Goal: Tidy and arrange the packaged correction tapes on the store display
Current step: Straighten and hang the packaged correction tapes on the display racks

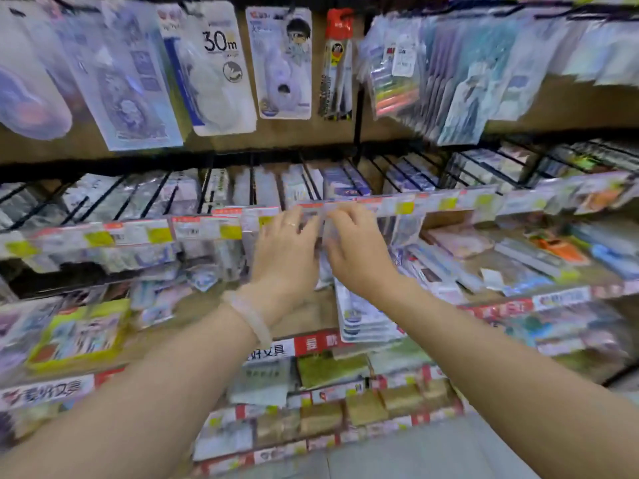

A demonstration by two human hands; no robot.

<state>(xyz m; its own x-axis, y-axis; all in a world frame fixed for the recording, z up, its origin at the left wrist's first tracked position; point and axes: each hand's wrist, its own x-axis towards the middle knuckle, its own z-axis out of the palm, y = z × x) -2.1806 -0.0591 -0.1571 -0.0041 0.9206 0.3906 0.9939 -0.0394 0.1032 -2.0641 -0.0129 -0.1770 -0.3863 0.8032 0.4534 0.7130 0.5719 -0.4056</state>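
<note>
Clear plastic blister packs everywhere, frame heavily motion-blurred. Both hands at frame centre, reaching into the middle shelf row just under the price-label rail (345, 205).

Left hand (285, 243): back of hand to camera, ring on one finger, pale bracelet (250, 319) on the wrist. Fingers curled at the rail, onto a clear pack (320, 229) hanging between the two hands. Looks like a grasping grip on that pack, blur makes the exact contact hard to read.

Right hand (359, 247): just beside the left, fingertips curled onto the same pack from the right side. Also grasping it, as far as the blur allows.

Pack contents not readable, so cannot tell whether it is a correction tape.

Correction tapes that can be read: hanging packs in the upper row, upper centre of frame. One white pack marked "30m" (221, 67), one with a cartoon figure (281, 63) right of it, both on pegs, slightly tilted. More bluish packs (131, 84) at upper left, tilted harder.

Below the hands, centre-lower: a stack of flat carded packs (363, 316) leaning on the next shelf. Red-and-white shelf strips (311, 344) run across the lower frame.

Wire dividers (155, 195) hold packs behind the rail, left to right.
</note>
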